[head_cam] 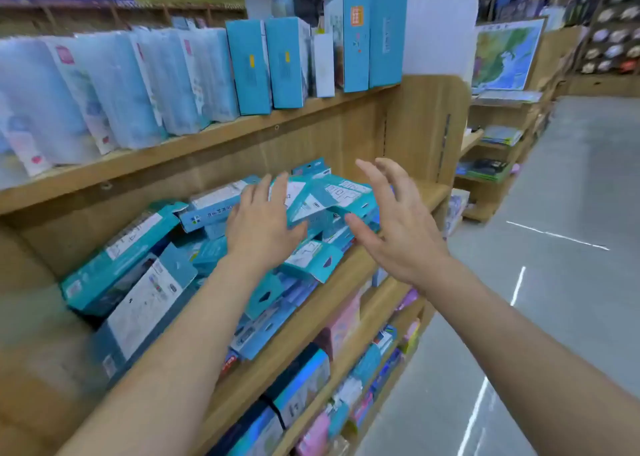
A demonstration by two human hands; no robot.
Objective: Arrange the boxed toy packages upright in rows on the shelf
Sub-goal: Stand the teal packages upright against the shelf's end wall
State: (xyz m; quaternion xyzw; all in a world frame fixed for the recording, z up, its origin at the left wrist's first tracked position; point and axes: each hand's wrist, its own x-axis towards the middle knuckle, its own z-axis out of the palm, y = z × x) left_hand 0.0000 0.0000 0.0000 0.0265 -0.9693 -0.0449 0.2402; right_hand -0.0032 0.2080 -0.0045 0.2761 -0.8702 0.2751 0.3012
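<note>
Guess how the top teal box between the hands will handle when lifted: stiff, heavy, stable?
Probably stiff: the teal box keeps flat cardboard faces and crisp edges. Likely light, since it perches tilted on the loose pile without crushing it. Lifting it may shift neighbours, which lie jumbled.

bright, even overhead store light with a cool bluish cast. thin white reflections streak the glossy floor (571, 178). the plastic-wrapped packages (104, 85) on the upper left look smeared and washed out, and the lower left corner blurs. wide-angle distortion bows the shelf (194, 142) boards.
</note>
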